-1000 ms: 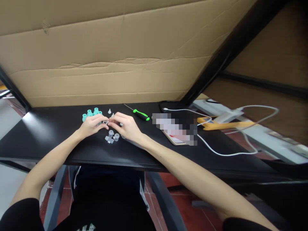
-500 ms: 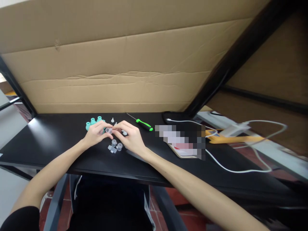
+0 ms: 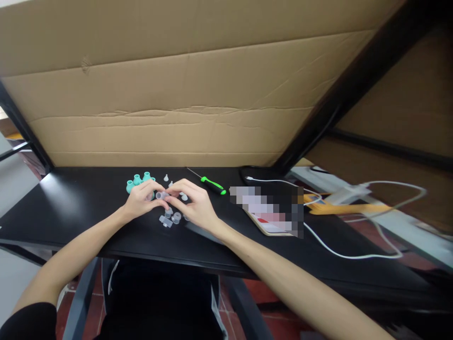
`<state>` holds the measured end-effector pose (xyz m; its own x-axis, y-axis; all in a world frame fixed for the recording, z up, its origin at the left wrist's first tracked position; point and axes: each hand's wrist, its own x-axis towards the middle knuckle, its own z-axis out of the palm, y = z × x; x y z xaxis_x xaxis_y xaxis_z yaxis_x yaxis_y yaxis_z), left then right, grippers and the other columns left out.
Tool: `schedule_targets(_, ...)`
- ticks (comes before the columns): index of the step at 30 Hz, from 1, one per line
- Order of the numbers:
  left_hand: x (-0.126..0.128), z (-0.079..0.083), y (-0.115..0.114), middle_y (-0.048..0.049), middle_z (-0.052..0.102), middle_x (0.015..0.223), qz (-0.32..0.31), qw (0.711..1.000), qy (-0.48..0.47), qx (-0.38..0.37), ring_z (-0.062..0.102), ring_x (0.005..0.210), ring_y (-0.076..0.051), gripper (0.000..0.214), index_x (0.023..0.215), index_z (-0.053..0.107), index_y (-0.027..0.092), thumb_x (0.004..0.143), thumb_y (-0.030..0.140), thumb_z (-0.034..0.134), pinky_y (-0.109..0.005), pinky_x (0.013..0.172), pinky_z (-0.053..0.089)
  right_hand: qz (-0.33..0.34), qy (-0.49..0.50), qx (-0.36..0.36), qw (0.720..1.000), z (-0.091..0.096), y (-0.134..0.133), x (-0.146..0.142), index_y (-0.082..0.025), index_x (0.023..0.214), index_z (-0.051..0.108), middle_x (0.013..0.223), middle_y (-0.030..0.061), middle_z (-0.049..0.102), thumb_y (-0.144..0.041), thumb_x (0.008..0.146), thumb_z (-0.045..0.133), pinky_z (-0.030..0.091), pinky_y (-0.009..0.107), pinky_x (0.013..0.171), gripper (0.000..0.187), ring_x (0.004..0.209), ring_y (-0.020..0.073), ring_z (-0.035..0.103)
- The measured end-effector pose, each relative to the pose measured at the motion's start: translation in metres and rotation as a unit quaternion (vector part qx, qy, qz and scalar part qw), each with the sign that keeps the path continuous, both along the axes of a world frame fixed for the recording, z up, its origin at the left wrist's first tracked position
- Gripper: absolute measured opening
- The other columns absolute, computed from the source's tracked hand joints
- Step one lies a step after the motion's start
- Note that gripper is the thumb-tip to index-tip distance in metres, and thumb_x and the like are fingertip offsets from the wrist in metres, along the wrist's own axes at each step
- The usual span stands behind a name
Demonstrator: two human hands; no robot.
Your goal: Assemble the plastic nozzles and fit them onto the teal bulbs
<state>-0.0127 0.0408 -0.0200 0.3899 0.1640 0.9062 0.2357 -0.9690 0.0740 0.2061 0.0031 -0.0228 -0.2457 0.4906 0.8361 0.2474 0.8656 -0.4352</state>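
Between my two hands is a small translucent plastic cap-like piece [image 3: 160,195]. My left hand [image 3: 139,200] is closed around its left side, thumb and fingers curled. From the right, my right hand [image 3: 194,203] pinches it with thumb and forefinger; the exact grip is partly hidden. Just below the fingertips lie several clear plastic pieces [image 3: 166,221]. Behind my left hand stand several teal bulb-shaped bottles [image 3: 137,179]. Small white cone-shaped tips [image 3: 166,178] sit beyond my hands, and a whitish piece [image 3: 184,197] shows beside the right fingers.
A green and black screwdriver [image 3: 213,185] lies toward the back of the black table [image 3: 81,212]. Right of my hands is a phone-like device [image 3: 269,231], partly pixelated. A white cable [image 3: 339,255] loops past a yellow object [image 3: 336,208]. A cardboard panel [image 3: 170,94] rises behind.
My right hand has shifted slightly, its thumb and fingers now closer around the translucent piece. The piece has turned a little between my hands. The view has tilted slightly.
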Motion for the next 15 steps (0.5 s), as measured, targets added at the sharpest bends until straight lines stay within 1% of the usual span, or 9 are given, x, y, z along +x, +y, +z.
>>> schedule_targets(2,-0.001,0.000,0.002,0.0011,0.070,0.081,0.010,1.000,0.003,0.007,0.052,0.058,-0.009,0.051,0.100,0.073,0.018,0.092,0.067,0.084,-0.023,0.059,0.047,0.020,-0.005,-0.010,1.000,-0.002,0.004,0.001,-0.027,0.107,0.078,0.098,0.0030,0.077,-0.033,0.105,0.078,0.063,0.035,0.075,0.006,0.081,0.0190,0.070)
schedule_targets(5,-0.002,0.000,0.005,0.0007,0.071,0.083,0.012,1.000,0.003,0.013,0.051,0.058,-0.009,0.054,0.099,0.071,0.019,0.090,0.071,0.083,-0.023,0.058,0.045,0.054,-0.009,-0.039,0.998,-0.007,0.011,0.002,-0.027,0.110,0.076,0.103,0.0036,0.077,-0.037,0.105,0.078,0.064,0.039,0.083,0.011,0.090,0.0208,0.072)
schedule_targets(9,-0.001,-0.001,0.005,0.0010,0.070,0.084,-0.006,1.000,-0.018,-0.004,0.050,0.059,-0.008,0.055,0.097,0.069,0.019,0.088,0.071,0.085,-0.022,0.058,0.045,0.133,0.013,-0.103,0.986,-0.015,0.017,0.003,-0.029,0.120,0.073,0.113,0.0046,0.077,-0.039,0.105,0.078,0.067,0.041,0.093,0.019,0.099,0.0213,0.077)
schedule_targets(12,-0.001,-0.003,0.005,0.0017,0.069,0.084,-0.031,0.999,-0.024,-0.012,0.053,0.062,-0.009,0.054,0.098,0.070,0.020,0.086,0.069,0.089,-0.023,0.061,0.046,0.184,0.029,-0.144,0.972,-0.017,0.018,0.003,-0.029,0.122,0.072,0.116,0.0048,0.076,-0.040,0.102,0.082,0.068,0.039,0.093,0.025,0.099,0.0201,0.079)
schedule_targets(15,0.000,-0.005,0.004,0.0014,0.070,0.084,-0.045,0.998,-0.021,-0.027,0.056,0.065,-0.010,0.053,0.100,0.072,0.020,0.087,0.068,0.089,-0.023,0.062,0.047,0.200,0.037,-0.165,0.965,-0.015,0.016,0.003,-0.028,0.120,0.072,0.111,0.0040,0.076,-0.041,0.098,0.087,0.070,0.039,0.092,0.029,0.096,0.0204,0.080)
